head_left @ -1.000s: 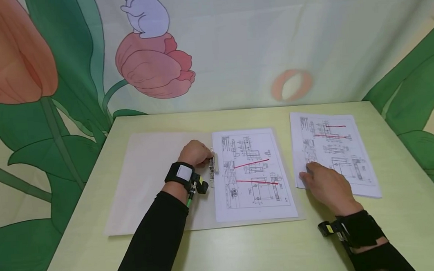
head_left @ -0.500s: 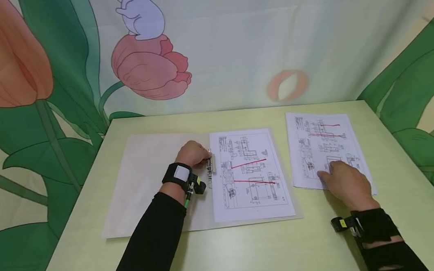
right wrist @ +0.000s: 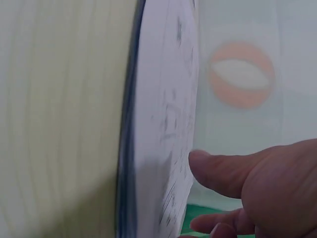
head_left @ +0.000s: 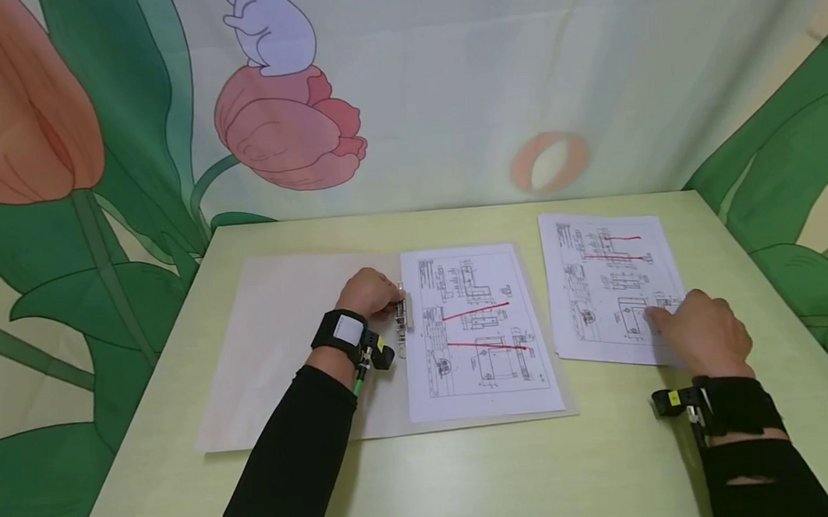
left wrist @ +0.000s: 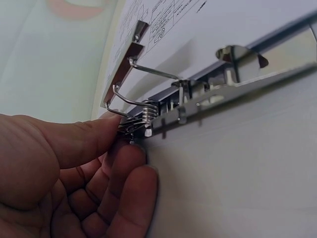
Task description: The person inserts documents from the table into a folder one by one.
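Observation:
My left hand (head_left: 368,294) is at the folder's spine, pinching the end of a metal spring clip (left wrist: 148,106) between thumb and fingers. In the left wrist view the clip's bar stands raised on its wire arms. The white folder (head_left: 298,327) lies spread flat, with a printed drawing sheet (head_left: 486,372) on its right half, marked with two red lines. My right hand (head_left: 713,332) is at the right edge of a stack of drawing sheets (head_left: 587,343), its thumb extended over the top page. Its other fingers are partly hidden in the head view, so their contact with the stack is unclear.
Folder and stack lie on a pale wooden table (head_left: 468,482), with a narrow strip of tabletop between them. Behind the table's back edge hangs a curtain (head_left: 435,117) printed with flowers. Each wrist wears a strapped camera.
My right hand has moved right, from the stack's near left corner to its right edge. The stack has shifted slightly left towards the folder. My left hand stays on the clip.

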`<state>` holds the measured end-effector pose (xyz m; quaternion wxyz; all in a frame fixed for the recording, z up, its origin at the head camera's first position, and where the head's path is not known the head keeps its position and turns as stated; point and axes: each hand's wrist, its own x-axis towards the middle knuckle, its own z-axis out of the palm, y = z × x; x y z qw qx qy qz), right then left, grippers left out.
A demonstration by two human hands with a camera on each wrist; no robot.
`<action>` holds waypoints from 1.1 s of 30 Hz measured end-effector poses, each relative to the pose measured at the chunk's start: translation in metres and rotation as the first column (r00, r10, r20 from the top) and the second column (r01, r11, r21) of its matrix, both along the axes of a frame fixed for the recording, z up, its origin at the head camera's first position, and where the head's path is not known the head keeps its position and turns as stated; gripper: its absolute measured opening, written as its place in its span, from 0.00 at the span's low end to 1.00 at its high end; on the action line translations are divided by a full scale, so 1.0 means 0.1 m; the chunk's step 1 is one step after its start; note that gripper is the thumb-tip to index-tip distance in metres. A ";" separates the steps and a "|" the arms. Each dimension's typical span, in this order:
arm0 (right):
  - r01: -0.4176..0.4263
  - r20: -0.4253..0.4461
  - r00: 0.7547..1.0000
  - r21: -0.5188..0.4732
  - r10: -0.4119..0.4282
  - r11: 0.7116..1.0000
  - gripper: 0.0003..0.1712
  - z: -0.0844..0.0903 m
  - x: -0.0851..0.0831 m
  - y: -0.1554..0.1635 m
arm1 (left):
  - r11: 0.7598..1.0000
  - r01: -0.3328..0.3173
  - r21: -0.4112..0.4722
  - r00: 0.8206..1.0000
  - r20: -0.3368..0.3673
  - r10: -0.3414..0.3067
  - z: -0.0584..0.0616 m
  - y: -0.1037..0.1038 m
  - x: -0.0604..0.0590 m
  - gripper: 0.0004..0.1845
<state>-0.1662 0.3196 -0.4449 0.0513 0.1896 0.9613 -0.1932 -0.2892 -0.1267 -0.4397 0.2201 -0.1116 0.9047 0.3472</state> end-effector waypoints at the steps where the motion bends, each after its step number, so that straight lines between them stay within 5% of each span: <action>1: 0.015 0.013 1.000 -0.004 -0.015 1.000 0.34 -0.01 0.00 0.02 | 1.000 -0.005 0.003 1.000 0.001 0.005 -0.01 0.00 0.00 0.10; 13: 0.153 0.072 0.986 -0.030 -0.150 0.988 0.45 -0.10 -0.04 0.11 | 1.000 0.005 -0.008 1.000 -0.003 -0.005 -0.02 -0.01 -0.01 0.10; 26: 0.131 0.036 0.991 -0.013 -0.130 0.991 0.27 -0.08 -0.04 0.28 | 1.000 0.000 0.011 1.000 -0.005 0.000 -0.03 -0.02 0.00 0.10; 33: 0.137 0.003 0.991 -0.066 -0.137 0.988 0.28 0.14 0.02 0.29 | 1.000 -0.013 0.026 1.000 -0.002 0.013 -0.03 -0.03 0.00 0.10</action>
